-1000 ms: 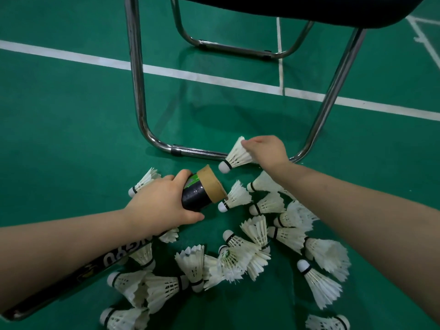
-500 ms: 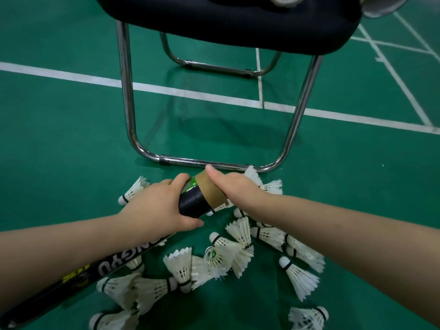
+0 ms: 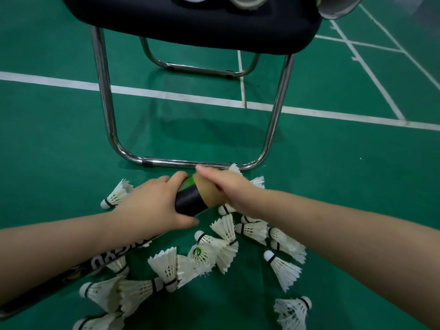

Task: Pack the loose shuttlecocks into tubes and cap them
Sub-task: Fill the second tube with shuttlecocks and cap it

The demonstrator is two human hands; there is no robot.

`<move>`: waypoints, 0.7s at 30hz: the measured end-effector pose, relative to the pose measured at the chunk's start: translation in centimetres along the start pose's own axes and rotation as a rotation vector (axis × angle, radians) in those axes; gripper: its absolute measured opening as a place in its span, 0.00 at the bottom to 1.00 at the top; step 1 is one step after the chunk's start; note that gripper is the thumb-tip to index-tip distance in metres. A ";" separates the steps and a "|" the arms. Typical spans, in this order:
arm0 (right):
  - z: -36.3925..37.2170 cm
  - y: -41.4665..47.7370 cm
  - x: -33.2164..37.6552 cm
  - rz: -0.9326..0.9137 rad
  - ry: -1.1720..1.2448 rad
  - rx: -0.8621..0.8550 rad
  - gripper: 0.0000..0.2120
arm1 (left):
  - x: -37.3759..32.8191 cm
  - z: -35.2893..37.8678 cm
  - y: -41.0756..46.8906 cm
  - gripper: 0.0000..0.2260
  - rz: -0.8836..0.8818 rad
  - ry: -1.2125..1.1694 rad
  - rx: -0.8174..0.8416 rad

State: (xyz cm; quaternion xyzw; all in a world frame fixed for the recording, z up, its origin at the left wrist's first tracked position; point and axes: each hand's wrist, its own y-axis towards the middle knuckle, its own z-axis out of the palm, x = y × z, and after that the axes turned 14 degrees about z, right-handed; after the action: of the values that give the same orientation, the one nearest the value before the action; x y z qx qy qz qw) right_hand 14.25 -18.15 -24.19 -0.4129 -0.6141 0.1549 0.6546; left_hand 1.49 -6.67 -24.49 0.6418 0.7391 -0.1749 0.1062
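My left hand [image 3: 152, 206] grips a black shuttlecock tube [image 3: 190, 201] just behind its tan cardboard mouth; the tube runs back under my left forearm. My right hand [image 3: 226, 186] is closed against that mouth and covers it. White feathers of a shuttlecock [image 3: 234, 168] stick out past its knuckles; the cork end is hidden. Several loose white shuttlecocks [image 3: 284, 270] lie on the green floor below and right of the tube, and one shuttlecock [image 3: 116, 194] lies to the left of my left hand.
A chair stands right ahead; its chrome floor bar [image 3: 171, 162] runs just beyond my hands, and its black seat [image 3: 190, 20] is overhead. Tube ends [image 3: 247, 2] rest on the seat. White court lines [image 3: 166, 94] cross the green floor.
My right hand carried a shuttlecock from near the chair bar to the tube mouth and now presses against it. The left hand keeps its grip on the tube. The view tilted up.
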 end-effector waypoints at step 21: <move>-6.8 7.8 -7.1 0.435 -0.767 -0.520 0.17 | 2.9 1.1 0.1 0.36 -0.085 0.035 0.036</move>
State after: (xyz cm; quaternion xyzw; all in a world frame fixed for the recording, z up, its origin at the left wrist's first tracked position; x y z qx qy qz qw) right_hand 21.50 -20.83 -34.03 -0.5937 -0.7283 0.2699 0.2103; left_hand 1.03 -4.43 -26.66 0.6145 0.7642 -0.1814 0.0739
